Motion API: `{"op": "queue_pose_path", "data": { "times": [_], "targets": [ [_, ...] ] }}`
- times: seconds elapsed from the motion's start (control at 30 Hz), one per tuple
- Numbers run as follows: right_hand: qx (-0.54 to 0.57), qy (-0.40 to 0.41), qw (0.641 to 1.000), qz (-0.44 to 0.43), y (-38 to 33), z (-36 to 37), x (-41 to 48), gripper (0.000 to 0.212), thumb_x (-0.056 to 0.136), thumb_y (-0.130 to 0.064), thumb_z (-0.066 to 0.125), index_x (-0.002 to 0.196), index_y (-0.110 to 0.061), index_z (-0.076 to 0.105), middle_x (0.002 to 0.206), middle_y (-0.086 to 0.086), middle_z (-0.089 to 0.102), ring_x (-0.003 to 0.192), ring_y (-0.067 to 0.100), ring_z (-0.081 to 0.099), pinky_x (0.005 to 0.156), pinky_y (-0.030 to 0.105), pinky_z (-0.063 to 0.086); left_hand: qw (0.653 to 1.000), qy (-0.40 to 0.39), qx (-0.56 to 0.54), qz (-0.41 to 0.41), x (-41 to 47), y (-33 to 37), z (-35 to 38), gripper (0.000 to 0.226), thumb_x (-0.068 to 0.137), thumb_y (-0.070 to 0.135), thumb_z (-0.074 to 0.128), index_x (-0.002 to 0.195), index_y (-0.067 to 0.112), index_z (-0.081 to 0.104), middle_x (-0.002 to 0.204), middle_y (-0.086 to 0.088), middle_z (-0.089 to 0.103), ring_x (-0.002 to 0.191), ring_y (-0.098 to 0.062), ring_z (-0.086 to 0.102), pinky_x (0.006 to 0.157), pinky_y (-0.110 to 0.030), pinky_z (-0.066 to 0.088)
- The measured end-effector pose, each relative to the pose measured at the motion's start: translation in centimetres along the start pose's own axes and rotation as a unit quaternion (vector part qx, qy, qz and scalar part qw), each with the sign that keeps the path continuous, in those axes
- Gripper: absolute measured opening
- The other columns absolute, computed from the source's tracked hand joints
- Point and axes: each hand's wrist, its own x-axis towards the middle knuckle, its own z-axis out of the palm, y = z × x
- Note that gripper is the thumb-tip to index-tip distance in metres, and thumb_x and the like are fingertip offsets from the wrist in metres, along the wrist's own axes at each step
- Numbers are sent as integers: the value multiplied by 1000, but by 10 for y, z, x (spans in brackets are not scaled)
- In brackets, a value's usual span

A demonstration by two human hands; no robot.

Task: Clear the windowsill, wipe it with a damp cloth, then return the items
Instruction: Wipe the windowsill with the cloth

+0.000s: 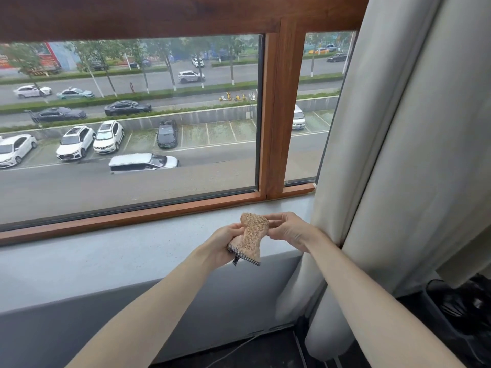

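A small pinkish-tan cloth (252, 236) with a dark checked trim is held up in the air over the right part of the grey windowsill (111, 256). My left hand (225, 241) grips its lower part, bunching it. At the cloth's upper right edge, my right hand (288, 229) pinches it with fingertips. No items stand on the visible sill.
A wooden window frame (276, 115) borders the glass behind the sill. A pale curtain (398, 155) hangs at the right, covering the sill's right end. Dark objects (462, 309) sit on the floor at the lower right, and a thin cable (239, 346) runs along the floor.
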Motion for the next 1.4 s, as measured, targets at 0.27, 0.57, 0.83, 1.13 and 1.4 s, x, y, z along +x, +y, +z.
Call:
{"op": "queue_pose_path", "data": {
  "times": [0.27, 0.57, 0.83, 1.13, 1.4],
  "targets": [
    [35, 14, 999, -3, -17, 9, 10, 15, 83, -6, 69, 94, -17, 66, 92, 3, 65, 92, 14, 59, 85, 30, 43, 999, 3, 1, -40, 2, 10, -6, 22, 98, 0, 35, 108, -5, 53, 86, -21, 66, 74, -26, 69, 71, -44, 58],
    [22, 13, 1000, -10, -24, 33, 14, 15, 85, -16, 70, 76, -18, 57, 84, 2, 64, 90, 15, 58, 87, 33, 40, 999, -4, 28, -39, -11, 22, -20, 19, 96, 2, 42, 98, -2, 60, 75, -12, 67, 63, -24, 66, 72, -42, 57],
    [75, -3, 997, 4, -31, 41, 15, 23, 83, -7, 71, 103, -10, 60, 93, 6, 66, 89, 18, 64, 79, 34, 53, 998, 14, 56, 13, -11, 34, -38, 26, 94, -5, 37, 102, 0, 61, 89, -12, 68, 75, -21, 66, 69, -33, 56],
    [54, 100, 993, 22, -37, 43, 20, 17, 85, -23, 70, 88, -7, 64, 82, 10, 67, 70, 17, 62, 69, 27, 50, 978, 146, 86, 123, -4, 54, -40, 13, 88, 1, 60, 83, 13, 60, 80, -5, 62, 75, -18, 57, 68, -31, 46],
    [-29, 132, 991, 16, -56, 63, 34, 25, 80, -26, 76, 91, -5, 69, 74, 5, 65, 63, 12, 57, 61, 23, 45, 963, 134, 138, 190, -15, 64, -28, 7, 86, 6, 64, 83, 12, 62, 79, -4, 64, 75, -17, 60, 62, -28, 48]
  ]
}}
